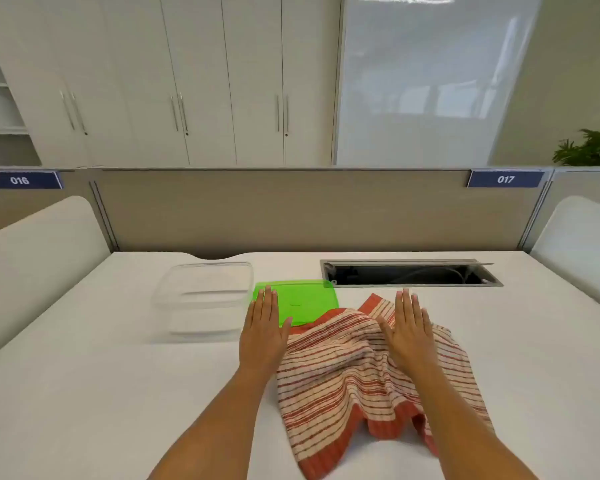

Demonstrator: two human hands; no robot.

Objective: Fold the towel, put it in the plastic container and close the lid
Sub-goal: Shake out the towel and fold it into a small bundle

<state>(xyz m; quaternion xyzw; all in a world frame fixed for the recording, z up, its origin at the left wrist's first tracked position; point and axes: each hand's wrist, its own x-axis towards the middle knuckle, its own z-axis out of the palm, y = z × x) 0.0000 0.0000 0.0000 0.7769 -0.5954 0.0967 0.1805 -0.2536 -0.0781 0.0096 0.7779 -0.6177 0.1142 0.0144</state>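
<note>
A red-and-cream striped towel (340,375) lies crumpled on the white table, unfolded, in front of me. A clear plastic container (205,296) stands open at the left. Its green lid (302,301) lies flat beside it on the right, with the towel's far edge overlapping the lid's near corner. My left hand (262,330) is flat, palm down, fingers straight, over the lid's left edge and the table beside the towel. Flat in the same way, my right hand (409,330) hovers over or rests on the towel's far right part. Neither hand grips anything.
A rectangular cable hatch (409,273) is sunk into the table behind the towel on the right. A beige partition (291,209) closes off the back of the desk, and white side panels (35,258) flank both sides.
</note>
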